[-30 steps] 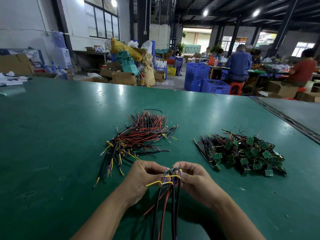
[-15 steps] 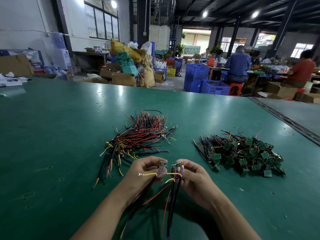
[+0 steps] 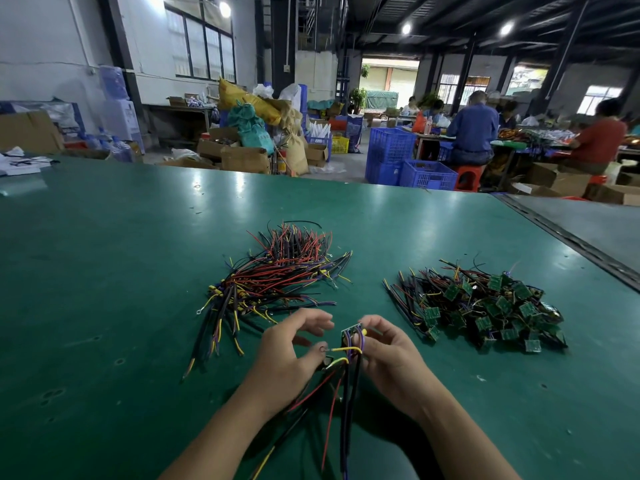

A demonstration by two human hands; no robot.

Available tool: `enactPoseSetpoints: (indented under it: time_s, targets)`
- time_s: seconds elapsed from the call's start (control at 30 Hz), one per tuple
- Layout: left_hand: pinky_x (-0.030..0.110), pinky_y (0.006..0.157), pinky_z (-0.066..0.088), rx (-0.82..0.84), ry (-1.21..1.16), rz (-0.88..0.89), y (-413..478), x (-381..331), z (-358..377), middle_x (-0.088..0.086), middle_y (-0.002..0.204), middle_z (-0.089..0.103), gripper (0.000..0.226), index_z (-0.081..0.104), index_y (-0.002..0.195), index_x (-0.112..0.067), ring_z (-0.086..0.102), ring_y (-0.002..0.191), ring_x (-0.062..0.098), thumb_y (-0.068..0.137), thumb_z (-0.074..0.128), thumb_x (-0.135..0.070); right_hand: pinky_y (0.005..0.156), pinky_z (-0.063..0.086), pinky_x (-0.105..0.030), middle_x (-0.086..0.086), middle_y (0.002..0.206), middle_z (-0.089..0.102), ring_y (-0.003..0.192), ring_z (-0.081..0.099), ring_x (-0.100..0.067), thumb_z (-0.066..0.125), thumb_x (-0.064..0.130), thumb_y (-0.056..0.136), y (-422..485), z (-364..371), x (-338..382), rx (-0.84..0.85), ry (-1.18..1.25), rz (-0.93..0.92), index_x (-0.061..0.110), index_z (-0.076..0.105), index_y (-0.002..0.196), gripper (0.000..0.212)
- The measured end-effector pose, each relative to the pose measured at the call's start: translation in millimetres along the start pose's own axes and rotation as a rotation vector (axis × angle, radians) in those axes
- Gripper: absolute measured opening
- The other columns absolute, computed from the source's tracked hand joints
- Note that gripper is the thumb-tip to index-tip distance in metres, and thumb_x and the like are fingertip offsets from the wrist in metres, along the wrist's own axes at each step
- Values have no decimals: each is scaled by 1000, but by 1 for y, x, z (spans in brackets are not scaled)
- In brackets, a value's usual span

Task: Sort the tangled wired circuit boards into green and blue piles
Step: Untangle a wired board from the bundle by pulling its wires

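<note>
Wired circuit board [image 3: 350, 336] pinched in right fingers [image 3: 374, 323], left fingers [image 3: 311, 319] loosely curled, hold unclear

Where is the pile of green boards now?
The pile of green boards lies, in the head view, on the right part of the table, right of the wire bundle and just beyond the right hand.

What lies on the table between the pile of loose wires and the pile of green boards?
Head view: only bare table lies between the wire pile and the green board pile. The right hand holds a wired board nearer, outside that gap.
</note>
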State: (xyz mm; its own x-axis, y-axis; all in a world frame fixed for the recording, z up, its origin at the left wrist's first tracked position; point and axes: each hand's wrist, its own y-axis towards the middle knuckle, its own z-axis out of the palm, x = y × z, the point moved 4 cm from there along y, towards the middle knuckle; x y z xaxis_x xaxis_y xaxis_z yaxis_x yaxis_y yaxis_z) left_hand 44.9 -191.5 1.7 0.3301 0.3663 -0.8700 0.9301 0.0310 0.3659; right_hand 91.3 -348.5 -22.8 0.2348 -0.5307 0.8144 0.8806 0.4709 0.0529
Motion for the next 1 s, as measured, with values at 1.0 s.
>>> enactPoseSetpoints:
  time_s: [1.0]
  targets:
    - [26, 71, 54, 92, -576, -211, 2, 7, 7, 17, 84, 74, 41, 77, 88, -7, 65, 76, 21, 53, 90, -25, 71, 56, -33, -13, 78, 65, 68, 67, -23, 95, 15, 49, -6, 10, 3, 0, -160, -88, 5, 63, 99, 60]
